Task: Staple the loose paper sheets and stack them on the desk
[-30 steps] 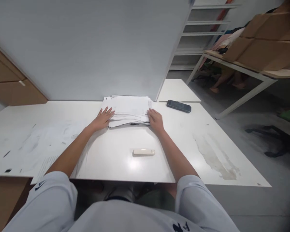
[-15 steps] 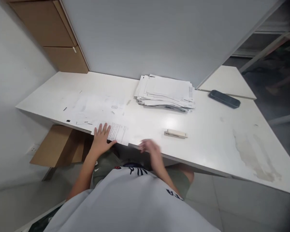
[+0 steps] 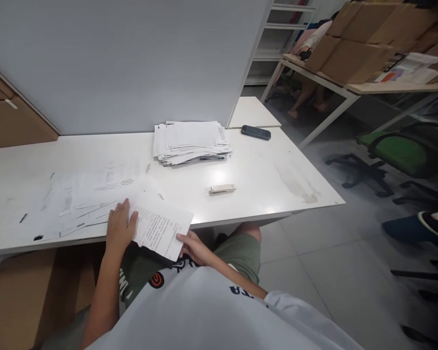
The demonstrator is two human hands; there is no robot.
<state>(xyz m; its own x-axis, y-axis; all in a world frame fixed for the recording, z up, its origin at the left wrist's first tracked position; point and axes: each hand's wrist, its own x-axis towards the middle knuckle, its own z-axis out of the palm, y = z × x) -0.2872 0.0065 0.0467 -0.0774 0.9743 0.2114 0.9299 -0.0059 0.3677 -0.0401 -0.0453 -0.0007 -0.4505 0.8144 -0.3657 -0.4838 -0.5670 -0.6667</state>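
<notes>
A printed sheet of paper (image 3: 159,227) overhangs the front edge of the table, tilted toward me. My right hand (image 3: 194,247) pinches its near right corner, thumb on top. My left hand (image 3: 119,227) lies at the sheet's left side with fingers stretched out, the thumb touching its edge. Under and beyond the left fingertips are loose printed papers (image 3: 91,194), one with an oval stamp mark. To the right of the sheet, a small cream stapler (image 3: 222,189) lies apart from both hands.
Against the grey partition (image 3: 131,63) sits an uneven stack of papers (image 3: 193,138). A dark phone-like slab (image 3: 256,132) lies at the back right of the white table (image 3: 255,194). Cardboard boxes (image 3: 18,121) stand at left. A green chair (image 3: 405,150) and another table are farther right.
The view has swung right. My right hand, blurred and away from the paper before, now grips the sheet's corner. That sheet has turned and come out over the table edge.
</notes>
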